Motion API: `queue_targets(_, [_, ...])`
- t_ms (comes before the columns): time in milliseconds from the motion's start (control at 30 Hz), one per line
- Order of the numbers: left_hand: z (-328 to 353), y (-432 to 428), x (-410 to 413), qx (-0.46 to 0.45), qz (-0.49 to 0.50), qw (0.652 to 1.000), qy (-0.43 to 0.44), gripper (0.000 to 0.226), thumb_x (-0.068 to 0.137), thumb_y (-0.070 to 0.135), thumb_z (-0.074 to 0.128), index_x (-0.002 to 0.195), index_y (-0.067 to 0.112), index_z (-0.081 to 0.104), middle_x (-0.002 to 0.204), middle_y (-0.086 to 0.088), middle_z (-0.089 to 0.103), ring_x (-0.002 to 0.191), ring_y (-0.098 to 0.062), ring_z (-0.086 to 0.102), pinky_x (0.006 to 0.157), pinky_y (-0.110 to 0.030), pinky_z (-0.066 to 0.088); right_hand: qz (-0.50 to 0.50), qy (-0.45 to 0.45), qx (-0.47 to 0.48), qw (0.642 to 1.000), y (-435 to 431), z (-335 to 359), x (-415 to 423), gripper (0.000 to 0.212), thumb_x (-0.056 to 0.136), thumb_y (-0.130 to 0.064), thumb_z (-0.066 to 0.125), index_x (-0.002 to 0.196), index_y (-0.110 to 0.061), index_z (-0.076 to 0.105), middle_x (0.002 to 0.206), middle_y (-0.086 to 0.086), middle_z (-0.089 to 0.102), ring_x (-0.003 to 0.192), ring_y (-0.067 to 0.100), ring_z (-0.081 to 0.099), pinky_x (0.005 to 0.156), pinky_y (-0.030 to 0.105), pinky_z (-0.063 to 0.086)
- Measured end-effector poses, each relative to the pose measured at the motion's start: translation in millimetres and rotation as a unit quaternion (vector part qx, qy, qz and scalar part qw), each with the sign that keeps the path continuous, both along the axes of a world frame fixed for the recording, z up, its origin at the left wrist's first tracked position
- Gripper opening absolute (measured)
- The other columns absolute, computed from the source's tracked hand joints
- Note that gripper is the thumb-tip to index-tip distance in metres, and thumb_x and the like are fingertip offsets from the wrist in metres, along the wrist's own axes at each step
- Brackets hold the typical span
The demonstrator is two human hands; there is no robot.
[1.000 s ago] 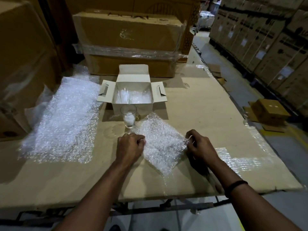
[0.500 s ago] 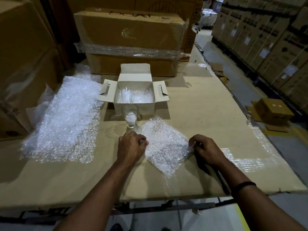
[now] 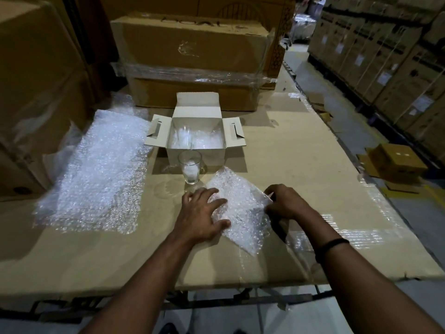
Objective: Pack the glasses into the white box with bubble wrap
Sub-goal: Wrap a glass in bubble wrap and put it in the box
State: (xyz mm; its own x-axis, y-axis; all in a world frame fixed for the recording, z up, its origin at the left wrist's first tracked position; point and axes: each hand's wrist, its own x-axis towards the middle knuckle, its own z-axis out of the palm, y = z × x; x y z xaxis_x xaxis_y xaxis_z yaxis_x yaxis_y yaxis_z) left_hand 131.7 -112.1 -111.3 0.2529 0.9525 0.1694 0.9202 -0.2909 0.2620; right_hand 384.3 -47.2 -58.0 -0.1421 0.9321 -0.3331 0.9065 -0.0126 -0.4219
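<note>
A small sheet of bubble wrap [image 3: 240, 208] lies flat on the cardboard-covered table [image 3: 301, 169] in front of me. My left hand [image 3: 201, 213] rests on its left edge with fingers spread and straight. My right hand [image 3: 284, 201] pinches its right edge. Just beyond the sheet a clear glass [image 3: 190, 168] stands upright with white filling inside. Behind it the white box [image 3: 196, 156] sits with all flaps open; another glass [image 3: 184, 138] and bubble wrap show inside.
A large bubble wrap sheet [image 3: 96, 172] covers the table's left side. Big cardboard cartons [image 3: 190, 56] stand behind the white box and at the left. A small brown box [image 3: 397, 162] lies on the floor at the right, beside an aisle of stacked cartons.
My left hand has opened from a curled fist to spread fingers pressing on the sheet. The right hand has shifted slightly inward while still pinching the edge.
</note>
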Motion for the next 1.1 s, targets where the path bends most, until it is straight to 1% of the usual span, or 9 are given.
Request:
queue_targets(133, [2, -1, 0, -0.053, 0.004, 0.998, 0.038, 0.089, 0.072, 0.088, 0.018, 0.145, 0.041, 0.038, 0.160, 0.006, 0.023, 0.147, -0.019, 0.016, 0.115, -0.052, 0.008, 0.006, 0.081, 0.086, 0.993, -5, 11, -10, 0.035, 0.076, 0.001, 0.058, 0.104, -0.015, 0.072, 0.079, -0.002, 0.063, 0.078, 0.020, 0.058, 0.059, 0.027, 0.041])
queue_targets(233, [6, -2, 4, -0.035, 0.038, 0.999, 0.004, 0.085, 0.076, 0.086, 0.025, 0.143, 0.037, 0.042, 0.159, 0.001, 0.026, 0.145, -0.024, 0.019, 0.114, -0.050, 0.009, 0.081, 0.079, 0.184, 0.976, -13, 11, -11, 0.043, 0.079, 0.004, 0.052, 0.117, -0.009, 0.068, 0.089, -0.003, 0.056, 0.086, 0.023, 0.057, 0.070, 0.027, 0.041])
queue_targets(333, [5, -2, 6, 0.108, 0.057, 0.991, -0.061, 0.058, 0.084, 0.053, 0.055, 0.135, 0.025, 0.052, 0.146, -0.008, 0.045, 0.131, -0.030, 0.040, 0.105, -0.051, 0.035, 0.187, 0.004, 0.309, 0.932, -20, 3, -12, 0.045, 0.074, 0.010, 0.058, 0.113, -0.009, 0.070, 0.090, 0.007, 0.059, 0.080, 0.028, 0.059, 0.062, 0.028, 0.041])
queue_targets(433, [3, -2, 7, 0.181, 0.026, 0.980, -0.074, 0.077, 0.071, 0.021, 0.079, 0.140, 0.022, 0.045, 0.147, -0.010, 0.043, 0.123, -0.029, 0.042, 0.095, -0.049, 0.045, 0.244, -0.050, 0.373, 0.894, -24, -3, -13, 0.051, 0.062, 0.017, 0.067, 0.104, -0.011, 0.074, 0.082, 0.008, 0.059, 0.069, 0.028, 0.056, 0.051, 0.027, 0.036])
queue_targets(533, [9, 6, 11, 0.153, 0.027, 0.986, -0.063, 0.100, 0.067, 0.022, 0.082, 0.149, 0.027, 0.026, 0.158, -0.001, 0.025, 0.112, -0.025, 0.045, 0.091, -0.044, 0.043, 0.264, -0.048, 0.362, 0.893, -24, -7, -14, 0.045, 0.068, 0.006, 0.071, 0.108, -0.015, 0.072, 0.094, 0.008, 0.062, 0.078, 0.028, 0.057, 0.059, 0.034, 0.047])
queue_targets(667, [22, 28, 23, 0.057, 0.012, 0.998, 0.029, 0.100, 0.080, 0.026, 0.074, 0.154, 0.032, 0.007, 0.160, 0.005, 0.022, 0.108, -0.022, 0.046, 0.093, -0.036, 0.040, 0.128, -0.003, 0.162, 0.979, -23, -3, -17, 0.063, 0.079, -0.036, 0.076, 0.135, -0.025, 0.050, 0.123, 0.004, 0.058, 0.108, 0.026, 0.056, 0.087, 0.034, 0.047])
queue_targets(833, [28, 34, 31, 0.036, 0.019, 0.999, 0.026, 0.078, 0.085, 0.020, 0.068, 0.151, 0.029, 0.026, 0.127, -0.002, 0.055, 0.104, -0.023, 0.049, 0.088, -0.036, 0.042, 0.043, 0.075, 0.057, 0.995, -17, 1, -14, 0.067, 0.066, -0.013, 0.084, 0.122, -0.025, 0.049, 0.098, -0.002, 0.061, 0.085, 0.020, 0.058, 0.075, 0.034, 0.051])
queue_targets(1000, [31, 37, 36, 0.073, 0.002, 0.997, -0.008, 0.088, 0.071, 0.005, 0.078, 0.145, 0.029, 0.037, 0.145, -0.009, 0.039, 0.109, -0.027, 0.054, 0.080, -0.038, 0.052, 0.109, 0.035, 0.224, 0.968, -17, -3, -7, 0.035, 0.066, 0.007, 0.063, 0.084, -0.020, 0.050, 0.085, -0.002, 0.054, 0.080, 0.024, 0.052, 0.064, 0.036, 0.043])
queue_targets(1100, [30, 43, 33, 0.087, -0.016, 0.996, 0.013, 0.061, 0.067, 0.003, 0.077, 0.123, 0.023, 0.062, 0.133, -0.004, 0.056, 0.099, -0.025, 0.058, 0.074, -0.036, 0.051, 0.163, 0.002, 0.284, 0.945, -20, -10, -2, 0.033, 0.057, 0.013, 0.056, 0.074, -0.015, 0.053, 0.082, 0.003, 0.053, 0.077, 0.028, 0.050, 0.059, 0.039, 0.045])
